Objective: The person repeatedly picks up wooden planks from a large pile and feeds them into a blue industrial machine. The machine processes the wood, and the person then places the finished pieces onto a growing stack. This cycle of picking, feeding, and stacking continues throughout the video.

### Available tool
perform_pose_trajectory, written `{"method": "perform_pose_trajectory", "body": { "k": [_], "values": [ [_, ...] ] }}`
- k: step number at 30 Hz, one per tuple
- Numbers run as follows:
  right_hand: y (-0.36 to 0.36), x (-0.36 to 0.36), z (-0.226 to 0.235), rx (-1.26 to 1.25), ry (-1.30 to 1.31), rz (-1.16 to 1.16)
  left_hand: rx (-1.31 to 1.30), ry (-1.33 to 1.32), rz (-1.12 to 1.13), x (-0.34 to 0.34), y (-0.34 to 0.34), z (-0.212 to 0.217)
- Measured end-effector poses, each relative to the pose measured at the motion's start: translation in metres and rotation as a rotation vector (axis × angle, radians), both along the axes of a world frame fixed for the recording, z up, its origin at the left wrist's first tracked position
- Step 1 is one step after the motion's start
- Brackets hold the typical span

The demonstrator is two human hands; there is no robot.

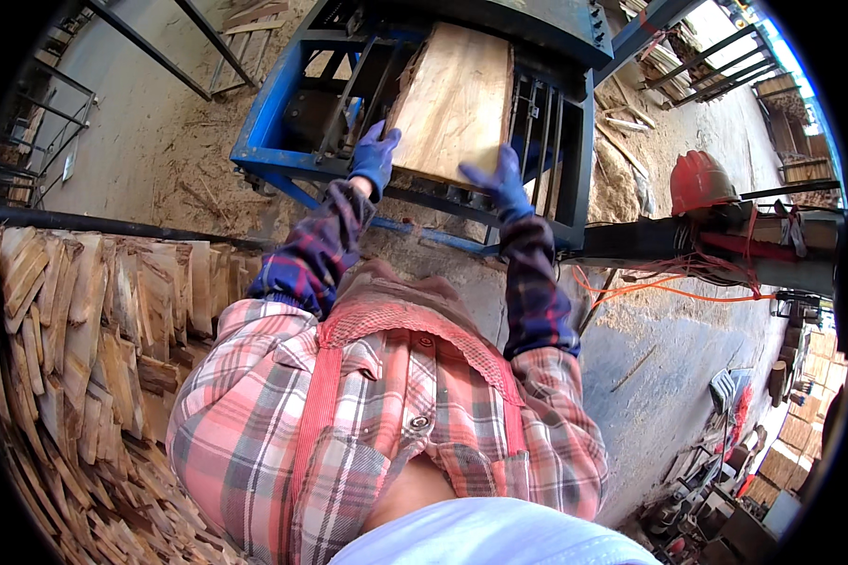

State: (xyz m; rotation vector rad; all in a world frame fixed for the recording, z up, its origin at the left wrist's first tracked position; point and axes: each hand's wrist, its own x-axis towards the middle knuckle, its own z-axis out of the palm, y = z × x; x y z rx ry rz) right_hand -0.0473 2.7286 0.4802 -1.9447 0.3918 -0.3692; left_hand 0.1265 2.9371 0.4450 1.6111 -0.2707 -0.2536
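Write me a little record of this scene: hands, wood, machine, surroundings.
Left hand: blue-gloved, at the plank's left edge
Right hand: blue-gloved, fingers spread, at its near right corner
Wood: rough-edged plank, far end at the machine's housing
Machine: blue-framed woodworking machine
Left side: piled wooden slats
Right side: red hard hat, orange cable

Two gloved hands [374, 160] [505, 186], one board [460, 102], one blue machine [546, 33], one red helmet [702, 182], two red straps [317, 405]
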Motion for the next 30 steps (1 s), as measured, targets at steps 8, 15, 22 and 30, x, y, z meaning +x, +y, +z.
{"method": "perform_pose_trajectory", "body": {
  "k": [8, 15, 22, 30],
  "values": [
    [0.01, -0.014, -0.04, -0.606, 0.05, -0.114, -0.174, 0.149, -0.012, 0.015, 0.0, -0.021],
    [0.007, 0.023, -0.027, -0.744, 0.184, -0.136, 0.7, -0.964, 0.294, 0.025, -0.05, 0.003],
    [-0.059, 0.086, -0.029, -0.837, 0.306, -0.096, 0.773, -0.798, 0.159, 0.088, -0.114, 0.009],
    [-0.122, 0.184, -0.006, -0.757, 0.626, -0.093, 0.339, -0.871, 0.133, 0.132, -0.128, 0.059]
  ]
}}
